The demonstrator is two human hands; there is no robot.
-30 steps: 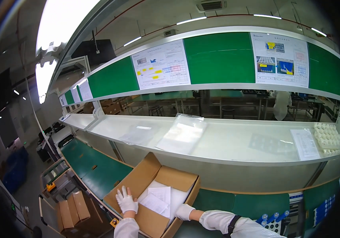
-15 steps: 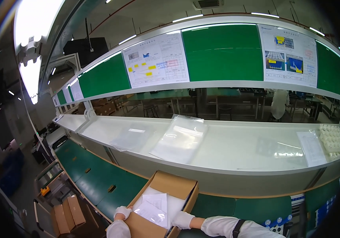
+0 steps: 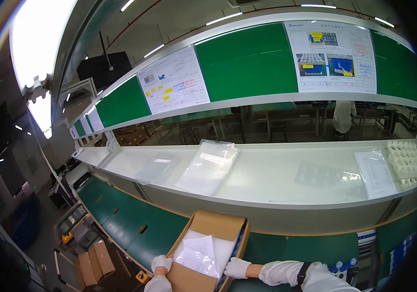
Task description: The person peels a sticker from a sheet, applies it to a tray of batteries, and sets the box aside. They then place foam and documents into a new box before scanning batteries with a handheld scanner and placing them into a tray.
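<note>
A long white workbench shelf (image 3: 266, 180) runs across a factory line, with green panels and printed sheets fixed above it and a green conveyor belt (image 3: 135, 228) passing below. The open cardboard box (image 3: 208, 253) sits on that belt, just under the shelf's front edge, its flaps spread outward. Inside the box lies a clear plastic bag (image 3: 199, 254) over white packing.

The left hand (image 3: 161, 263), in a white glove, rests on the box's left wall, fingers curled over the edge. The right hand (image 3: 237, 267), also gloved, sits at the box's right wall with its fingers closed against the rim; whether it pinches the bag cannot be told.

Beyond the box, on the shelf, lie two more clear bags (image 3: 208, 165), and far to the box's right a white moulded tray (image 3: 405, 160) beside a sheet in a sleeve (image 3: 376, 173). To the box's left, lower down, stand folded cartons (image 3: 94, 260).
</note>
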